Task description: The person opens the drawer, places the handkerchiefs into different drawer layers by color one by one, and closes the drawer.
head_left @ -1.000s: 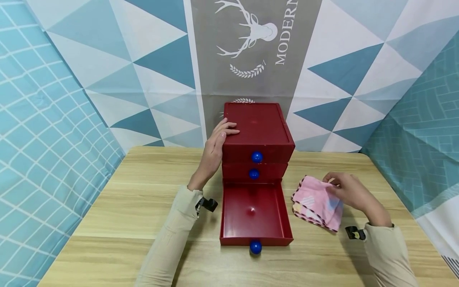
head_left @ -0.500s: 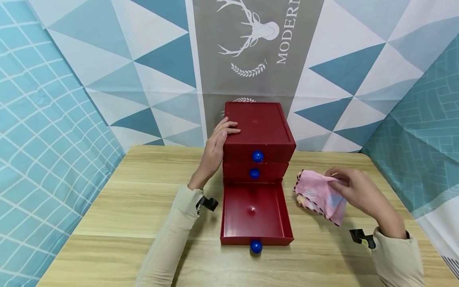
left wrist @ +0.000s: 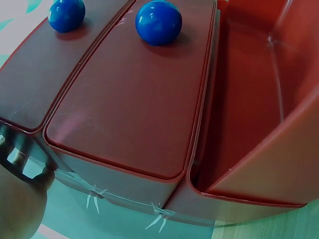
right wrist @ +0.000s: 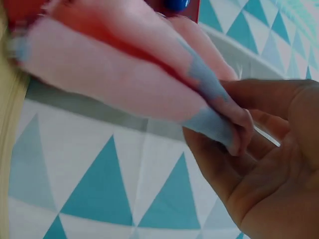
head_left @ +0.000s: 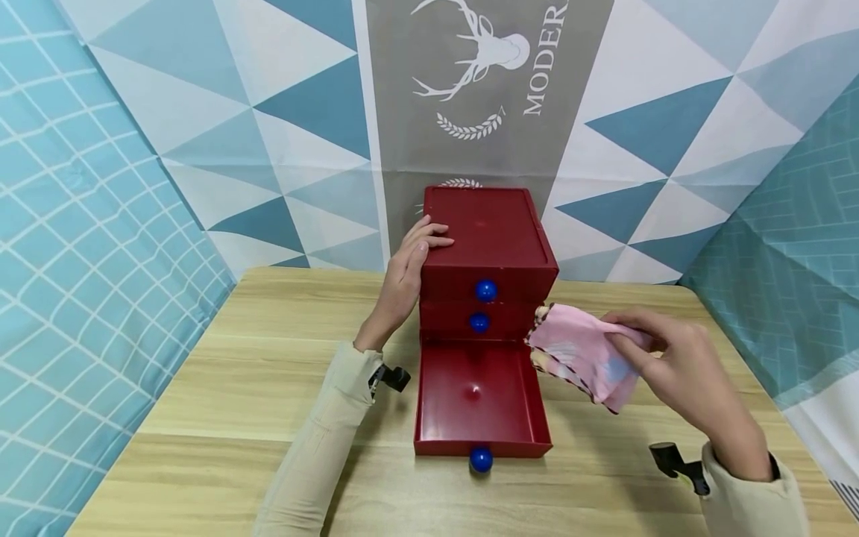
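A red drawer cabinet [head_left: 490, 231] stands at the back of the table, its bottom drawer [head_left: 463, 410] pulled out with nothing lying in it. My left hand [head_left: 400, 287] rests on the cabinet's upper left edge, fingers laid over the top; the left wrist view shows part of that hand [left wrist: 22, 199] at the cabinet's side. Between thumb and fingers my right hand [head_left: 684, 365] pinches a folded pink handkerchief [head_left: 580, 347] with a dark checked border. The handkerchief is in the air, its left end overlapping the open drawer's right rear edge in the head view.
Blue ball knobs sit on the drawer fronts, such as the top knob [head_left: 486, 290] and the bottom knob [head_left: 481, 459]. The wooden table [head_left: 268, 388] is bounded by a patterned cloth backdrop [head_left: 309, 149] behind and at both sides.
My right hand has lifted the handkerchief off the table and carried it left toward the cabinet. My left hand stays on the cabinet.
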Motion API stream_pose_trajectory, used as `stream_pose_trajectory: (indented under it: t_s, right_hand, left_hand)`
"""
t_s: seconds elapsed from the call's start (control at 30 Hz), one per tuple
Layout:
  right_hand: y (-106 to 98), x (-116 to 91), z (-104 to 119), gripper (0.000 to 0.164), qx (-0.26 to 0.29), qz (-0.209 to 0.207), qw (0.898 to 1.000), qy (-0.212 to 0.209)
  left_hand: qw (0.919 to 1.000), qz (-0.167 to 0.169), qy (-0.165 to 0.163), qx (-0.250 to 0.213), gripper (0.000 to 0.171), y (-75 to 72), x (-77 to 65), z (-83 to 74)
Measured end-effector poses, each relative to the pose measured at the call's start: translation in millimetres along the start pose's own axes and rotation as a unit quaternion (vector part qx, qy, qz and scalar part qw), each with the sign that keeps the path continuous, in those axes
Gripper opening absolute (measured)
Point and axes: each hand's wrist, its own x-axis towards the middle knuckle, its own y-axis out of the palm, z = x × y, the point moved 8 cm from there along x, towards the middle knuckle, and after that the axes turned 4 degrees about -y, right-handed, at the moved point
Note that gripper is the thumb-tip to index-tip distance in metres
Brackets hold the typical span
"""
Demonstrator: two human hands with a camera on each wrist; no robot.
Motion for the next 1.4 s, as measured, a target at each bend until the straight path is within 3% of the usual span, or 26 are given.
stream_pose_trajectory:
  t_s: [0.2, 0.4, 0.6, 0.83, 1.4]
  right_hand:
    - [4, 0, 25, 0.044, 0.026, -0.033, 0.998, -0.052]
    - [27, -1, 42, 0.046, 0.080, -0.019, 0.994, -0.077]
    - [51, 0, 46, 0.040, 0.123, 0.005, 0.990, -0.069]
    - [78, -4, 48, 0.037, 0.152, 0.019, 0.986, -0.072]
    - [137, -14, 37, 0.023, 0.200, 0.132, 0.970, -0.029]
  left_hand:
    - [1.0000, 0.001, -0.003, 0.002, 0.043, 0.5, 0.6, -1.0]
    - [0.9999, 0.002, -0.003, 0.013, 0.044, 0.0, 0.2, -0.8]
    - [1.0000, 0.000, -0.002, 0.005, 0.043, 0.6, 0.5, -0.6]
    - [0.9999, 0.003, -0.012, -0.009, 0.039, -0.7, -0.4, -36.6]
    - [0.9998, 0.004, -0.012, -0.014, 0.039, -1.3, -0.5, -38.3]
